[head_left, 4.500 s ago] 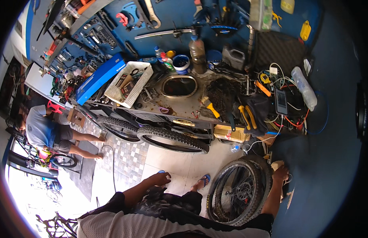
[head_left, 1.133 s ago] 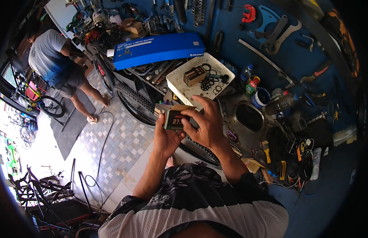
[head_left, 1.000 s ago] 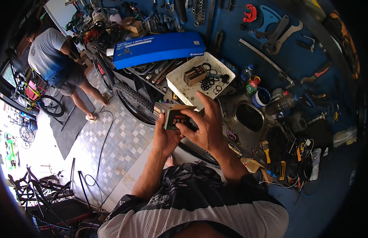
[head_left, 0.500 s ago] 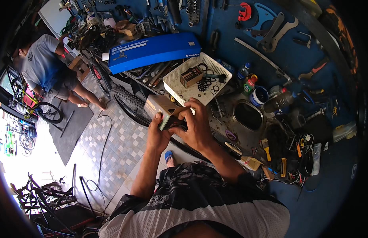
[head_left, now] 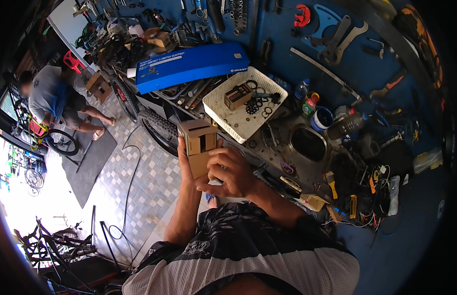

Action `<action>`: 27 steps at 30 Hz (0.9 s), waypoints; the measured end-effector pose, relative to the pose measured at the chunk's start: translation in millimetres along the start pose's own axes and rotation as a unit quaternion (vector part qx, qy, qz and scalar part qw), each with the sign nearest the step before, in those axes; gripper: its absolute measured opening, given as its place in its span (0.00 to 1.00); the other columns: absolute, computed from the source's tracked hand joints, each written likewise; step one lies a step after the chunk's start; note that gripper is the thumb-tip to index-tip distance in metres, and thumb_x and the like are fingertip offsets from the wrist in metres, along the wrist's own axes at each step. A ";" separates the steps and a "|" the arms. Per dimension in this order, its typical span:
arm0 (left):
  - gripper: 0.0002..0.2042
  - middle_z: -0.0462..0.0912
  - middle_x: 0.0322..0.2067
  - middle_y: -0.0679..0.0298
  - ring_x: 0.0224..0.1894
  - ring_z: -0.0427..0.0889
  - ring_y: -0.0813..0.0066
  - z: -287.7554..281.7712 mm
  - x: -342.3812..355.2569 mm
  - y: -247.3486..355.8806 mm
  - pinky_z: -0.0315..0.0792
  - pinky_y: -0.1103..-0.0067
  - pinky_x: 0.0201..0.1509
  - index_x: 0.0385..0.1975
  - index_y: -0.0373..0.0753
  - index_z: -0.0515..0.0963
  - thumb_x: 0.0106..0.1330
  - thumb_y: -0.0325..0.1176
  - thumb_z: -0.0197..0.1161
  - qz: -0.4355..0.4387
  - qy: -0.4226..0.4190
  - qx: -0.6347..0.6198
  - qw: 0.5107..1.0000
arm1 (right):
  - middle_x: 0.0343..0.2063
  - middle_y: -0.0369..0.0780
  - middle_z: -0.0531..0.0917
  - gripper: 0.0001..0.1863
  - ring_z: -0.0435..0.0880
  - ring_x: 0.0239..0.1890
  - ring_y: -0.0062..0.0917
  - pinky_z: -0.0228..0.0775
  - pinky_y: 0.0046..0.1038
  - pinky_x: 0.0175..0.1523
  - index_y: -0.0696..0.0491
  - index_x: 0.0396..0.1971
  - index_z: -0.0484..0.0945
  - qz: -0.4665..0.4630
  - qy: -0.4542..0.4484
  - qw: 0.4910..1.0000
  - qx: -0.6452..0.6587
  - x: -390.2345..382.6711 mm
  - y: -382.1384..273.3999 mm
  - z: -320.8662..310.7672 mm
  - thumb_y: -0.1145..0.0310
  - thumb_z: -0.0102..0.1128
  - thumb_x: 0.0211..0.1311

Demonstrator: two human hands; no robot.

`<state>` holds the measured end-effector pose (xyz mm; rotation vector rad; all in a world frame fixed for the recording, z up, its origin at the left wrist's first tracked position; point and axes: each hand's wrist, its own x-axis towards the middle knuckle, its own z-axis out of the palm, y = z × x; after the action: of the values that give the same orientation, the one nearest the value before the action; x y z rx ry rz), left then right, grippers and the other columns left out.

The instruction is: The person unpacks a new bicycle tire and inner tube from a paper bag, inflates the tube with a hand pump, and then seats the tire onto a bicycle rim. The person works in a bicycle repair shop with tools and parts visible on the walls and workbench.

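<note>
A brown cardboard box (head_left: pixel 201 145) stands upright in front of me, with a dark cut-out in its side and its top panel facing up. My left hand (head_left: pixel 185 160) grips it from the left and below, its thumb along the near left edge. At the lower right side of the box is my right hand (head_left: pixel 231 169). Its fingers are loosely bent beside the cardboard, and the thumb stretches out below, apart from them. Whether those fingertips touch the box is hard to make out. What the box contains is hidden.
A white plastic basket (head_left: pixel 223 118) on the bench holds a small box, sprockets and rings. Behind it lies a long blue box (head_left: pixel 191 66). Bottles, a blue tub (head_left: pixel 322 119) and tools crowd the right. A bicycle tyre (head_left: pixel 157 128) is beside the bench; a person (head_left: pixel 66 98) bends at far left.
The box has been turned upright, its cut-out side now toward me. My right hand has moved down from the top of the box. The person at far left has bent lower.
</note>
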<state>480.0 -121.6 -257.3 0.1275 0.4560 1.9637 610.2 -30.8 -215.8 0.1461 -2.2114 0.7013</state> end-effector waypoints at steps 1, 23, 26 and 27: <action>0.39 0.79 0.58 0.52 0.59 0.80 0.57 -0.8 0.7 0.3 0.78 0.62 0.62 0.65 0.38 0.71 0.70 0.70 0.51 0.008 0.016 -0.004 1.000 | 0.30 0.35 0.80 0.13 0.82 0.41 0.32 0.72 0.35 0.48 0.47 0.31 0.79 0.013 0.012 1.000 0.009 3.9 -1.2 -1.9 0.56 0.72 0.60; 0.32 0.78 0.59 0.59 0.62 0.78 0.63 -16.1 -1.1 1.1 0.72 0.64 0.68 0.65 0.39 0.69 0.71 0.58 0.61 0.112 0.000 0.139 0.984 | 0.28 0.41 0.83 0.18 0.85 0.29 0.33 0.77 0.34 0.37 0.55 0.45 0.82 0.214 -0.070 0.974 -0.031 25.3 -3.1 -25.5 0.57 0.70 0.63; 0.30 0.78 0.60 0.59 0.63 0.77 0.63 -26.1 2.9 0.0 0.71 0.64 0.69 0.65 0.37 0.68 0.69 0.44 0.69 0.164 -0.017 0.175 0.971 | 0.28 0.39 0.83 0.19 0.82 0.26 0.28 0.75 0.32 0.35 0.57 0.45 0.81 0.219 -0.012 0.975 0.020 19.7 12.3 -12.6 0.61 0.72 0.62; 0.29 0.77 0.59 0.59 0.63 0.77 0.63 -28.3 4.3 0.4 0.71 0.65 0.69 0.64 0.36 0.67 0.67 0.38 0.71 0.176 -0.026 0.175 0.968 | 0.28 0.39 0.82 0.19 0.81 0.25 0.27 0.74 0.30 0.34 0.58 0.45 0.81 0.223 0.017 0.974 0.039 18.2 18.1 -7.6 0.62 0.73 0.61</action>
<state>469.6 -125.2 -283.8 0.5134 0.7858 2.2002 597.1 -9.4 -206.5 -0.3342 -2.2024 1.0251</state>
